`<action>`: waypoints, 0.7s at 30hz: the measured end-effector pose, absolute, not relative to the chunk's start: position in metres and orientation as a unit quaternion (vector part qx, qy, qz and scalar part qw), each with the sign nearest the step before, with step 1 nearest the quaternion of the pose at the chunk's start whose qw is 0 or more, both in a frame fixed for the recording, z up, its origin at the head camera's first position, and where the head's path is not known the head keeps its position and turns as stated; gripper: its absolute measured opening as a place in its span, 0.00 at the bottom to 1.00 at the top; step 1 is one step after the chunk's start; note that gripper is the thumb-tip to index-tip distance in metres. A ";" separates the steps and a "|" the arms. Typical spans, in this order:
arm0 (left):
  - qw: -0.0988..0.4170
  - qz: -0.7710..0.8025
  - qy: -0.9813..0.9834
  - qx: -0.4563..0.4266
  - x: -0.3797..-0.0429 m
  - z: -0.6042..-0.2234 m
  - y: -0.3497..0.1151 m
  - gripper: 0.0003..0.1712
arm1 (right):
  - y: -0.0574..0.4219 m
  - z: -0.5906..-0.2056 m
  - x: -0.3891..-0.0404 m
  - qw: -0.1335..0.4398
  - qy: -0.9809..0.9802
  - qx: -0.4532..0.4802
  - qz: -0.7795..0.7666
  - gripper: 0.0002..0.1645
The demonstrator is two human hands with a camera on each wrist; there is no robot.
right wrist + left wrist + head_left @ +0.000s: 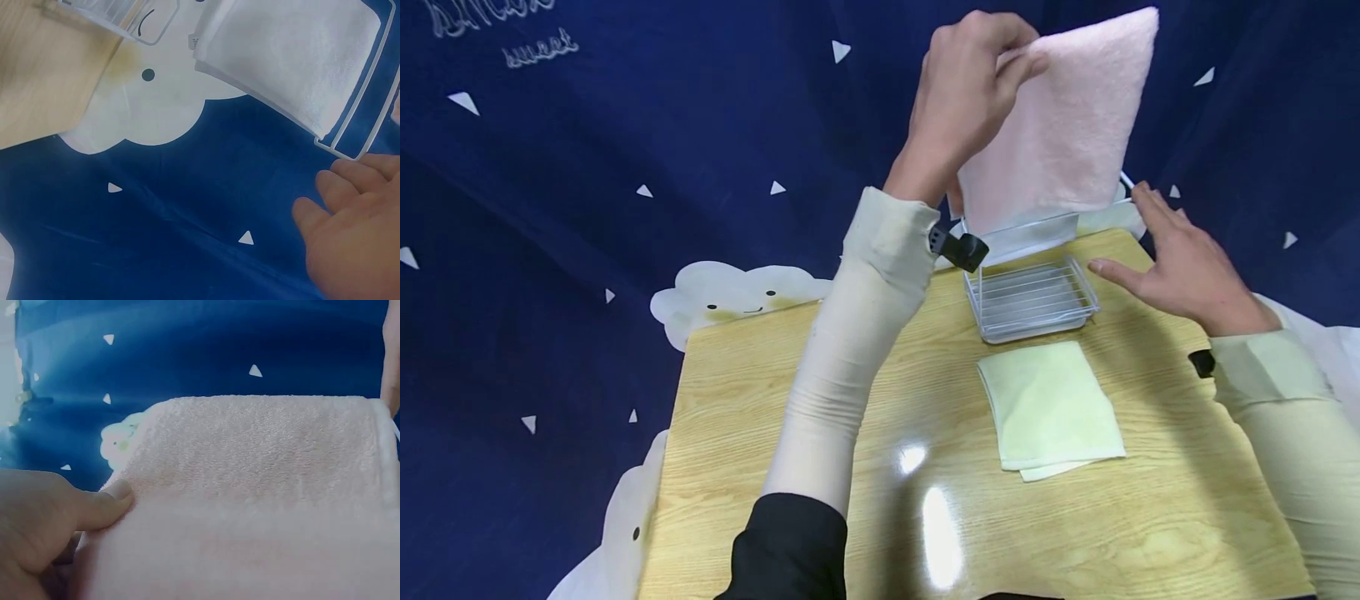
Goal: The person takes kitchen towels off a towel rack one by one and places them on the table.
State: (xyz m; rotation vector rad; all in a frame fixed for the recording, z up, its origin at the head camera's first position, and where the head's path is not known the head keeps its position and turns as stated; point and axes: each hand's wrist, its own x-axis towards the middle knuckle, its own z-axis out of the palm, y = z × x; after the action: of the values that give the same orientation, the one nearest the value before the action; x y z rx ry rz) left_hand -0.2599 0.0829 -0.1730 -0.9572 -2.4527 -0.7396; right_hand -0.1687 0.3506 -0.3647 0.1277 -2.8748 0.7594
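The pink towel (1067, 125) is up high at the top of the white rack (1037, 327), hiding part of its back. Your left hand (962, 87) pinches the towel near its top corner, with your thumb on one side. You can't tell here if the towel hangs on the rack's bars or only in front of them. Your right hand (1187, 258) is at the right side of the rack, fingers long and thumb spread wide, with nothing in it. Its fingertips are very near the end of a white bar (377, 122); you can't tell if they touch. A folded yellow cloth (1056, 408) lies just in front of the rack on the wooden desk (752, 400). Behind the rack is a dark blue curtain (550, 208) with little white triangles.
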 end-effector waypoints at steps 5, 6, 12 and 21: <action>0.199 -0.267 -0.880 -0.339 -0.255 -0.170 0.076 0.17 | 0.351 -0.366 -0.169 0.087 -0.962 0.044 0.256 0.64; 0.198 -0.266 -0.881 -0.338 -0.254 -0.170 0.075 0.17 | 0.351 -0.366 -0.169 0.088 -0.962 0.044 0.256 0.64; 0.203 -0.268 -0.879 -0.339 -0.251 -0.171 0.062 0.16 | 0.350 -0.367 -0.170 0.080 -0.962 0.034 0.258 0.64; 0.204 -0.298 -0.869 -0.340 -0.242 -0.175 0.045 0.14 | 0.348 -0.365 -0.170 0.080 -0.962 0.032 0.259 0.64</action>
State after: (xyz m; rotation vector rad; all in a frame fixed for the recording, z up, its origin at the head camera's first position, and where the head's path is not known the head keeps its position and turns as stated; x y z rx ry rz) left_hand -0.2420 0.0450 -0.1751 -0.9481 -2.4233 -0.8304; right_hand -0.1698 0.3481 -0.3651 0.0962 -2.8770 0.7740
